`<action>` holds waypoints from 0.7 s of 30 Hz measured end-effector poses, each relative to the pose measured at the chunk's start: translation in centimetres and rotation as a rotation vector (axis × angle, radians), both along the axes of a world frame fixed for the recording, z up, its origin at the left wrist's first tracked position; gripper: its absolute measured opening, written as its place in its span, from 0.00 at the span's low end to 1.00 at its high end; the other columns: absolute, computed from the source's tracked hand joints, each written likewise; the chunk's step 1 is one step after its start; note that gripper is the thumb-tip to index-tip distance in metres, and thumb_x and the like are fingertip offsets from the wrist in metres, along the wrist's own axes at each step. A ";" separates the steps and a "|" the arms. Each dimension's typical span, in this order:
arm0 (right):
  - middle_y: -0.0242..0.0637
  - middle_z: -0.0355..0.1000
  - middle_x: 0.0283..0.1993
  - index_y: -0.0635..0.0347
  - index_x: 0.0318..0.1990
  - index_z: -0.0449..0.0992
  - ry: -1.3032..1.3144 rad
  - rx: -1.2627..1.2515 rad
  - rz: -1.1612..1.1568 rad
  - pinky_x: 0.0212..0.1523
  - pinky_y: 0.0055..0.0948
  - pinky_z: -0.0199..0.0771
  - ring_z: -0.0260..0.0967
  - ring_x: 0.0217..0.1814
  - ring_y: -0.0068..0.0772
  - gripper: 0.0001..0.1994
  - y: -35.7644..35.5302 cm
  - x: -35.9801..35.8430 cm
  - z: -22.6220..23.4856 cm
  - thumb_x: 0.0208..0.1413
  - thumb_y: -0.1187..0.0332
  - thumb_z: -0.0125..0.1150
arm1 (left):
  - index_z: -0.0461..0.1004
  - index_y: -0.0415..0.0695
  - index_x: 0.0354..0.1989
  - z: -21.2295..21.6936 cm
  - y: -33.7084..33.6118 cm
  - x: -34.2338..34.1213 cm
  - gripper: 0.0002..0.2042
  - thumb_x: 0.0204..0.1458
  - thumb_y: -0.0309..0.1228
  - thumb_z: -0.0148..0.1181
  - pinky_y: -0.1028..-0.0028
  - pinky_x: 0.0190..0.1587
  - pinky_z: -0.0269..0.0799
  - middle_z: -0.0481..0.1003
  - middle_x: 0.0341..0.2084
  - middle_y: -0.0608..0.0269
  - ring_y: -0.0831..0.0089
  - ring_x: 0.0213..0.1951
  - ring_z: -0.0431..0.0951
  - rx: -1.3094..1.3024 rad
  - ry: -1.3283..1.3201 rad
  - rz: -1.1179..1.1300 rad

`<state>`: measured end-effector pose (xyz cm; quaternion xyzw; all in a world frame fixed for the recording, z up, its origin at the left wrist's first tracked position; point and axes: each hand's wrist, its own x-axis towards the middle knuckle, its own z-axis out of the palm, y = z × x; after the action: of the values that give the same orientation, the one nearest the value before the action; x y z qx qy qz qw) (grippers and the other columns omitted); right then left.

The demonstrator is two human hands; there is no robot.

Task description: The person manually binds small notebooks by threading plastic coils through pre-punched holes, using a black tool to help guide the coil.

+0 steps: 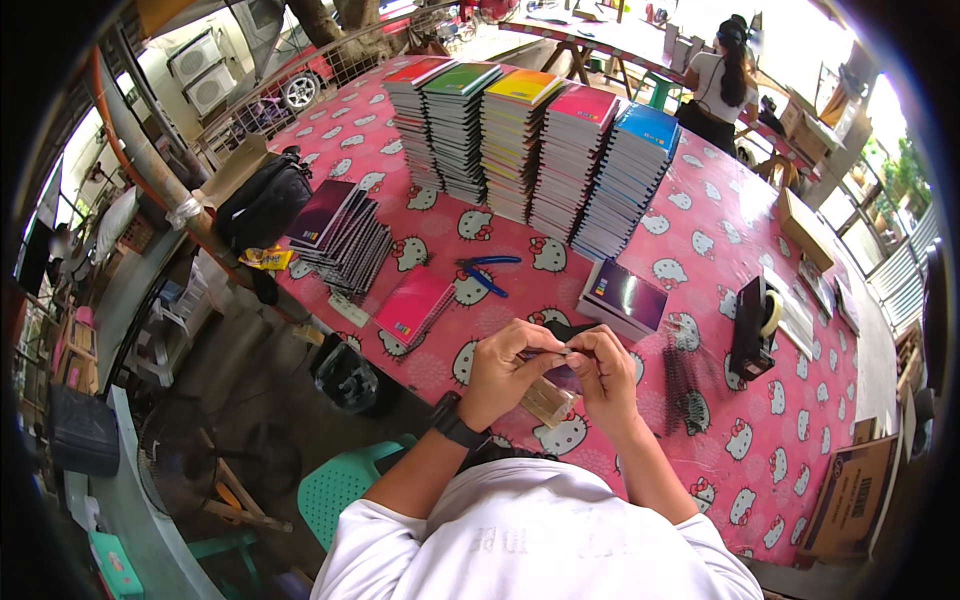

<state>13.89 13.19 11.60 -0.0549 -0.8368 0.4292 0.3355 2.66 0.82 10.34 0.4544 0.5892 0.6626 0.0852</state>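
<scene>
The left hand (508,370) and the right hand (608,375) meet over the table (650,450), thumbs and forefingers together, clamped on a tiny bit (565,350) that is too small to identify. The fingertips cover most of it. The other fingers are curled, and whether they hold anything cannot be told. Below the hands, at 6 o'clock, a tan block (547,403) shows only in part; a purple patch (566,378) between the palms is mostly hidden, as is a black shape (572,329) just beyond the fingers, at 12. The white shirt (540,530) blocks the table's near edge. Black coils (684,390), just past 3 o'clock, blur into a tangle.

Counting from the hands, 5 tall stacks (525,150) of notebooks stand from 11 to 1 o'clock, hiding the table behind them. Blue pliers (488,272) lie spread at 11. At 10 lie a pink notebook (412,303) and, farther out, a dark pile (345,245), with a black bag (265,200) beyond. Purple books (625,298) sit near, between 1 and 2; a tape dispenser (752,330) stands at 3. A carton (848,497) at 4 fades into the dark rim. A green stool (345,490) at 8 is partly covered by the left arm. Far off at 1, a co-worker (722,80) is seen from behind.
</scene>
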 end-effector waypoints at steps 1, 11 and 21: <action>0.41 0.68 0.38 0.62 0.41 0.72 -0.012 0.006 0.031 0.34 0.30 0.70 0.69 0.34 0.37 0.12 0.1 -0.2 -0.2 0.50 0.69 0.64 | 0.76 0.41 0.35 0.1 0.0 0.1 0.07 0.47 0.22 0.64 0.75 0.38 0.72 0.77 0.33 0.60 0.74 0.35 0.77 -0.031 -0.027 0.032; 0.44 0.68 0.51 0.61 0.50 0.70 -0.087 0.033 -0.242 0.57 0.35 0.61 0.62 0.56 0.44 0.20 6.7 0.9 0.3 0.47 0.75 0.62 | 0.71 0.42 0.28 7.6 -5.5 -17.4 0.09 0.58 0.27 0.44 0.59 0.37 0.62 0.72 0.26 0.52 0.51 0.33 0.71 -0.204 0.685 1.061; 0.37 0.74 0.37 0.63 0.35 0.76 -0.155 0.059 -0.166 0.44 0.32 0.69 0.69 0.43 0.38 0.09 5.8 0.2 -2.4 0.44 0.80 0.62 | 0.70 0.61 0.49 -1.3 -7.7 -38.4 0.13 0.55 0.41 0.51 0.34 0.59 0.44 0.66 0.54 0.68 0.63 0.60 0.60 -1.047 0.725 0.970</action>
<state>14.14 18.99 9.19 -0.1471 -0.8651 0.3696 0.3055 -35.75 -6.84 9.08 0.2356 0.9466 0.0743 -0.2071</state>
